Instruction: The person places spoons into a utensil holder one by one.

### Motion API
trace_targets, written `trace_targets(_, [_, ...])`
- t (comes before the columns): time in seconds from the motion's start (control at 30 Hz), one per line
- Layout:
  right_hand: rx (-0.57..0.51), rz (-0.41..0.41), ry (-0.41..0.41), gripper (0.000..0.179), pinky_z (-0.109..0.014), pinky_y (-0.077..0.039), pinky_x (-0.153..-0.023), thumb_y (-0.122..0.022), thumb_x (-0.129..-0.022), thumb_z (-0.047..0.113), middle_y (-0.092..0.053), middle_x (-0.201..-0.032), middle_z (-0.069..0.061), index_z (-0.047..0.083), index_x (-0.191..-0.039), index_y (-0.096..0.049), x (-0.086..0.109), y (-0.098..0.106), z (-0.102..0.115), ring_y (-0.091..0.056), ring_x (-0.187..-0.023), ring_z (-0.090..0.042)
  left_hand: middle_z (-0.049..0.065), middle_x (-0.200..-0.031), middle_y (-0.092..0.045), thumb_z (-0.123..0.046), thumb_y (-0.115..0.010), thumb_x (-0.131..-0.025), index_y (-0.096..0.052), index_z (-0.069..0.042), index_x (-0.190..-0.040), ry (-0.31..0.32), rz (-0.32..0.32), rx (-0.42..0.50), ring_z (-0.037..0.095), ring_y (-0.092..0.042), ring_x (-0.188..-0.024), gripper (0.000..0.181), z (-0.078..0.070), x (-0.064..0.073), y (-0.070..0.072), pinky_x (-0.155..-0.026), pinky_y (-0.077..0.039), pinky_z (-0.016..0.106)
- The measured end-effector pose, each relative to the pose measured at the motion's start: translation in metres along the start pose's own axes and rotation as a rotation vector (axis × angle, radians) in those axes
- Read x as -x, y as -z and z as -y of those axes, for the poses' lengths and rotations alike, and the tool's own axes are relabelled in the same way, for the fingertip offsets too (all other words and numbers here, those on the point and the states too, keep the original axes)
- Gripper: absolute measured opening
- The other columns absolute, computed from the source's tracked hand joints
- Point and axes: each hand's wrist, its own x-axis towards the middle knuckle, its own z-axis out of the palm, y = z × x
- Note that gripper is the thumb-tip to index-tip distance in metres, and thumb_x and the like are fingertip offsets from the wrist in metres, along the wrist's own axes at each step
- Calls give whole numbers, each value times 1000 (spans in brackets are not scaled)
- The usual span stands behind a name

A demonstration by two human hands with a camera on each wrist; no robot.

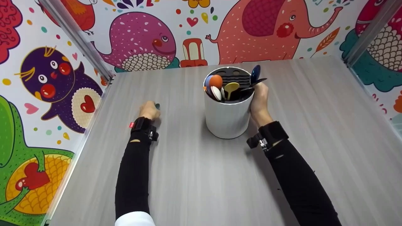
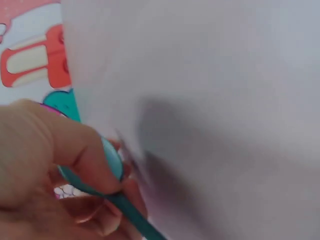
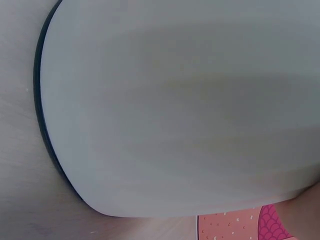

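On the left of the table, my left hand [image 1: 149, 110] pinches a teal spoon [image 2: 134, 216] between thumb and fingers. Its round bowl shows among the fingers in the left wrist view, with the handle running down to the right. In the middle stands a white, upright utensil holder [image 1: 227, 121] with a black slotted insert. My right hand [image 1: 260, 99] grips its right side near the rim; the fingers are partly hidden behind it. The holder contains a yellow spoon [image 1: 231, 88], an orange round-headed utensil [image 1: 216, 81], a white spoon [image 1: 216, 93] and a dark blue spoon [image 1: 255, 73].
The grey wood-grain table [image 1: 188, 175] extends around the holder. A printed wall [image 1: 201, 31] with cartoon animals rises at the back and sides. Metal posts stand at the back left [image 1: 78, 40] and back right corners.
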Motion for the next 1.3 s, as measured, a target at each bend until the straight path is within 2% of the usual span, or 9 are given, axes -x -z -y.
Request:
trace_targets(0.17, [-20,-1,4,29,-25,-49,-78,-44,-87,19,-70,-83,5,9,-90,-72,0,0,0,-62,-79,-8,27,-140,-46,-13,-45,-85,-40,6,-139,-61,44,98,38,-46,-128,58,-18,1,-8,-109,-36,46])
trace_targets(0.37, [-39,14,2,31,-26,-49,-81,-43,-89,18,-71,-87,4,7,-95,-71,0,-1,1,-64,-83,-9,21,-121,-58,-23,-45,-84,-56,4,-118,-112,-28,217,33,-55,-108,45,-38,2,-22,-98,-44,45])
trace_targets(0.5, [-39,9,-12,32,-26,-49,-82,-41,-91,18,-71,-87,4,8,-95,-71,1,-1,1,-64,-83,-10,18,-113,-62,-35,-54,-81,-56,1,-119,-133,-135,235,31,-58,-101,52,-47,4,-30,-89,-48,44])
trace_targets(0.6, [-36,5,-19,31,-25,-49,-81,-41,-92,17,-71,-86,5,10,-93,-71,1,-1,2,-63,-82,-9,11,-92,-61,-41,-54,-84,-59,-5,-99,-138,-258,233,26,-57,-84,40,-53,6,-33,-73,-47,40])
trace_targets(0.7, [-46,3,-22,31,-25,-49,-81,-41,-92,16,-71,-86,5,10,-92,-71,1,-1,2,-63,-82,-9,4,-70,-46,-44,-48,-91,-47,-12,-72,-151,-348,294,21,-47,-66,37,-59,9,-35,-59,-36,35])
trace_targets(0.87, [-68,16,-28,31,-26,-51,-78,-41,-90,18,-71,-86,3,9,-93,-71,1,-1,1,-65,-79,-9,-3,-62,-34,-43,-39,-98,-34,-19,-63,-245,-426,410,15,-34,-56,42,-70,16,-35,-55,-26,29])
trace_targets(1.03, [-58,4,-22,30,-25,-50,-78,-42,-88,18,-71,-84,4,9,-91,-70,1,-1,1,-64,-79,-8,-3,-60,-32,-38,-37,-100,-33,-18,-64,-346,-459,460,14,-30,-54,41,-82,28,-34,-54,-23,27])
trace_targets(1.17, [-46,-9,-20,29,-25,-50,-77,-42,-87,18,-70,-83,5,10,-88,-70,1,-2,1,-64,-78,-8,-3,-61,-31,-35,-35,-100,-33,-18,-65,-399,-437,497,14,-29,-55,39,-92,42,-32,-55,-23,26])
trace_targets(1.3, [-55,-11,-16,30,-26,-49,-79,-42,-88,17,-70,-83,4,10,-88,-71,0,-1,0,-63,-79,-9,-2,-60,-29,-33,-36,-101,-32,-18,-64,-462,-413,597,13,-27,-56,40,-103,54,-28,-57,-23,26])
